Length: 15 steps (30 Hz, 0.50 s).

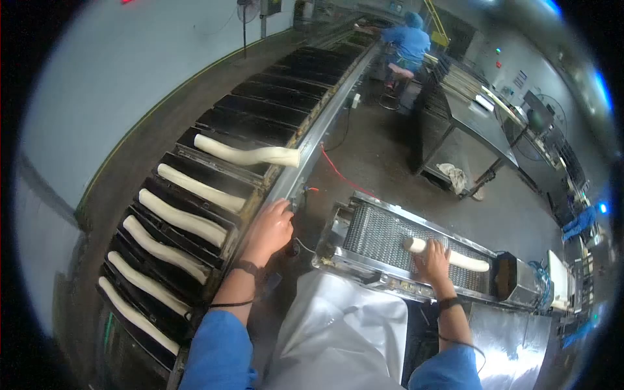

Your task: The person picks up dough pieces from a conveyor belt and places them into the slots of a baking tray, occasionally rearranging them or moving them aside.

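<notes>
My right hand is wrapped over a pale dough log, which lies on a metal mesh conveyor belt. The log's near end sticks out left of my fingers, and its longer part extends right. My left hand is beside the metal rail of the long tray line, fingers loosely bent and slightly apart, with nothing visible in it. Just beyond it, another dough log lies with its right end over the rail. Several more dough logs rest singly in black trays to the left.
Black trays continue along the line toward a seated co-worker in blue. A steel table stands at the far right, with a cloth beneath. A metal housing caps the mesh belt's right end. A red cable crosses the floor.
</notes>
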Motion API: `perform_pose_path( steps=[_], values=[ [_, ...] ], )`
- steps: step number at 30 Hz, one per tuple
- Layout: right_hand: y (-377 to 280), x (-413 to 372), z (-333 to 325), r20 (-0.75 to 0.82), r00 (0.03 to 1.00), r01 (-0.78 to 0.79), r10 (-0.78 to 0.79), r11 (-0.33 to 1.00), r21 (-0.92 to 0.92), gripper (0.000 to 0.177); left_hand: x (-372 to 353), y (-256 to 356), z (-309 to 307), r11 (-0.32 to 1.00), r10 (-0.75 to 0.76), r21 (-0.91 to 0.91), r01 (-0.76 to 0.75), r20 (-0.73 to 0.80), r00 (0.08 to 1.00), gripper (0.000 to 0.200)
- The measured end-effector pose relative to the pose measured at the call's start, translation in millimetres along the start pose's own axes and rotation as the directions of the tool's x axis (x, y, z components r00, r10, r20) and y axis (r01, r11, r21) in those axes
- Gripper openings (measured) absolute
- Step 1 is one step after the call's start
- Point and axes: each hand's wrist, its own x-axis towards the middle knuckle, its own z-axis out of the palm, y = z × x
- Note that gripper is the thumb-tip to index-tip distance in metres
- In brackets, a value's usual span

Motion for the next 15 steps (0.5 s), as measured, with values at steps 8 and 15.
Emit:
perform_pose_path(
  steps=[8, 15],
  values=[
    [-49, 12, -32, 0.017, 0.991, 0.136, -0.136, 0.988, -0.072, 0.031, -2, 2, 5, 0.999, 0.031, 0.037, -0.031, -0.001, 1.0, 0.022],
    [-98, 42, -89, 0.008, 0.998, 0.059, -0.063, 0.971, 0.23, 0.04, -10, 5, 0, 1.0, -0.005, 0.007, 0.005, 0.002, 1.0, 0.021]
  ],
)
